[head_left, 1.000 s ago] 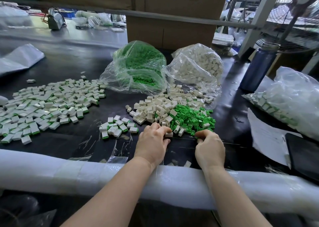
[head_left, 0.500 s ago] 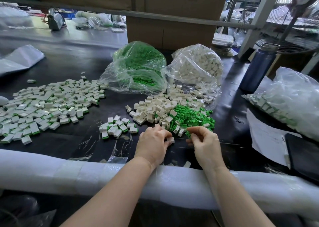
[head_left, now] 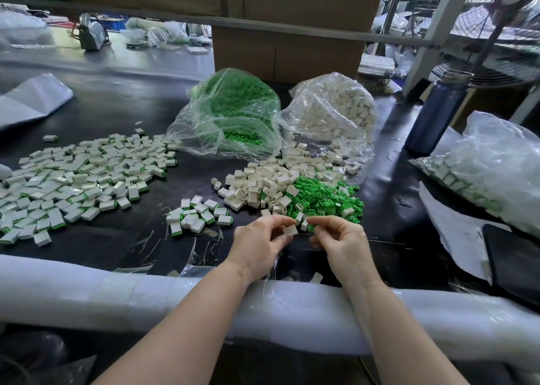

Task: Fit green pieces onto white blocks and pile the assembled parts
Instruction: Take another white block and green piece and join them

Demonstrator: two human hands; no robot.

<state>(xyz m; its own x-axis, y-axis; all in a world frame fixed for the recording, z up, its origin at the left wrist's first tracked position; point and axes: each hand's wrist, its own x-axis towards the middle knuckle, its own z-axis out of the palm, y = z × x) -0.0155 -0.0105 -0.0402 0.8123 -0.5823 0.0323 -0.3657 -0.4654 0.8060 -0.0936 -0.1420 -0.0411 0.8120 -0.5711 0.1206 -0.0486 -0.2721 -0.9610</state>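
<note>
My left hand (head_left: 258, 245) pinches a white block (head_left: 290, 230) between thumb and fingers, just above the black table. My right hand (head_left: 343, 243) is close beside it with thumb and forefinger pinched on a small green piece (head_left: 311, 229), mostly hidden by the fingertips. Right behind the hands lie a heap of loose white blocks (head_left: 257, 184) and a heap of green pieces (head_left: 324, 197). A small pile of assembled parts (head_left: 198, 218) sits left of the hands. A wide spread of assembled parts (head_left: 79, 177) covers the table's left.
Behind the heaps stand an open bag of green pieces (head_left: 233, 112) and a bag of white blocks (head_left: 333, 112). At the right are a blue bottle (head_left: 435, 112), a bag of assembled parts (head_left: 482, 174), paper (head_left: 455, 232) and a black tablet (head_left: 514, 262). White foam padding (head_left: 146, 291) wraps the near edge.
Both hands have lifted off the heaps and come together. The left now holds a white block up; the right moved left from the green heap with its fingertips pinched.
</note>
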